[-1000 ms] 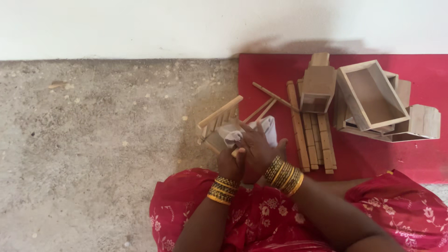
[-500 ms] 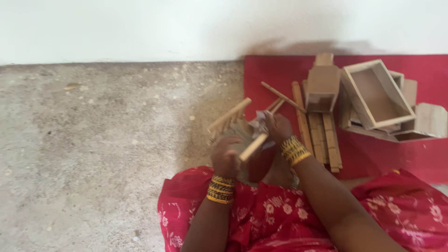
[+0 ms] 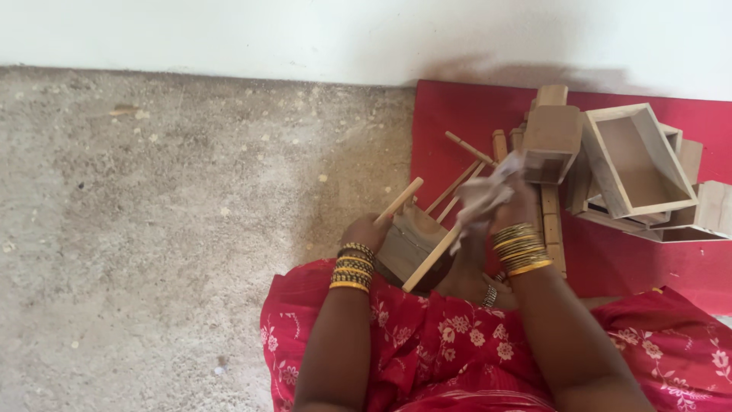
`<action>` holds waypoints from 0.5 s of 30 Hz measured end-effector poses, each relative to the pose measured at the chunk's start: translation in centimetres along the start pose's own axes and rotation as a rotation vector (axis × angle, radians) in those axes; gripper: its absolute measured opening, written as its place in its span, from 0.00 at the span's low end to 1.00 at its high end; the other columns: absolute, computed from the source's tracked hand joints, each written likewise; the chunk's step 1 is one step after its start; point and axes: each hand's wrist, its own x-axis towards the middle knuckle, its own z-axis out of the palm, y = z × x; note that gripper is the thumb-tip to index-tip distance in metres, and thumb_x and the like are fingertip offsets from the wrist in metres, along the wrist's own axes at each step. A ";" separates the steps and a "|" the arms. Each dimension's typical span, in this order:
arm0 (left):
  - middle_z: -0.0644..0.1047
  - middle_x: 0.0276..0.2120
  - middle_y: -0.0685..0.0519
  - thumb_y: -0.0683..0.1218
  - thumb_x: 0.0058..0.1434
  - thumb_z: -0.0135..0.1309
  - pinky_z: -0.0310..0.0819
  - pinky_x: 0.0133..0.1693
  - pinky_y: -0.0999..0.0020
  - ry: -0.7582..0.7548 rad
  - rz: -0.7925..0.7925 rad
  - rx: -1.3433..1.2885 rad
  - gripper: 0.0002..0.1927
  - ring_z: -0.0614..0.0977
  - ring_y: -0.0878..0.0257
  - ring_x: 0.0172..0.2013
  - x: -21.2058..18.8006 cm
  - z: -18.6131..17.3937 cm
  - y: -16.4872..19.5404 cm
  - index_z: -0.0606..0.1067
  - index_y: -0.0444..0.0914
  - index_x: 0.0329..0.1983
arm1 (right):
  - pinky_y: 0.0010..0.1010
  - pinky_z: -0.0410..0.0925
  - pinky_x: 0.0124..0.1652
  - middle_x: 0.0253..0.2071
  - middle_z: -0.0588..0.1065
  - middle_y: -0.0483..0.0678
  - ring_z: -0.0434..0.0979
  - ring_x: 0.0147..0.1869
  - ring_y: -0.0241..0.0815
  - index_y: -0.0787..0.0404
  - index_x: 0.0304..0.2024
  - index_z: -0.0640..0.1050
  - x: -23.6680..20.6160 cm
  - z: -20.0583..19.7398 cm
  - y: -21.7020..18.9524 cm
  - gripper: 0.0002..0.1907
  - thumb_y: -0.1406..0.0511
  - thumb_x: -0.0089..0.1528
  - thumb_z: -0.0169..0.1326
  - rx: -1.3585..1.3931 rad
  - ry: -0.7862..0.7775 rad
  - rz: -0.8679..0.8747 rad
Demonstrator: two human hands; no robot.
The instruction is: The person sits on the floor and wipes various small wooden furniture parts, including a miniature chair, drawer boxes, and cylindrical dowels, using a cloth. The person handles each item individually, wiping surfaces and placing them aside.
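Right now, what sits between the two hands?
Head view: a small wooden stool, held by the left hand; the right hand presses a pale cloth toward it.

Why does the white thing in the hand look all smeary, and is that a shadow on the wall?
Head view: the white cloth in the right hand is blurred; a soft grey shadow falls on the white wall above the wooden boxes.

**Floor and mat**

Rough grey concrete floor (image 3: 152, 229) spread out left of the grip. A red mat (image 3: 465, 130) lay on it, just beyond and right of the grip, carrying wooden slats (image 3: 550, 221), stacked open boxes (image 3: 637, 164) and a small block (image 3: 550, 133).
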 end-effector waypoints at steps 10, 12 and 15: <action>0.82 0.30 0.41 0.61 0.65 0.47 0.76 0.40 0.53 -0.005 0.319 -0.258 0.25 0.84 0.47 0.34 0.4 1.2 -0.1 0.84 0.39 0.38 | 0.45 0.72 0.50 0.46 0.75 0.61 0.78 0.49 0.53 0.66 0.53 0.73 -1.9 2.4 -3.0 0.19 0.59 0.65 0.53 -0.203 -0.195 -0.177; 0.81 0.31 0.40 0.62 0.67 0.45 0.75 0.40 0.52 0.013 0.347 -0.265 0.27 0.83 0.45 0.35 0.6 1.5 -0.2 0.83 0.37 0.36 | 0.46 0.73 0.51 0.49 0.74 0.61 0.79 0.51 0.54 0.67 0.55 0.72 -5.8 5.7 -3.8 0.21 0.60 0.64 0.55 -0.568 -0.542 -0.235; 0.79 0.29 0.36 0.63 0.70 0.41 0.73 0.38 0.48 0.022 0.273 -0.210 0.31 0.81 0.40 0.34 0.5 1.5 0.0 0.80 0.33 0.33 | 0.43 0.76 0.55 0.53 0.75 0.61 0.81 0.55 0.53 0.68 0.59 0.70 -10.2 8.5 -3.4 0.24 0.59 0.65 0.55 -0.902 -0.899 0.216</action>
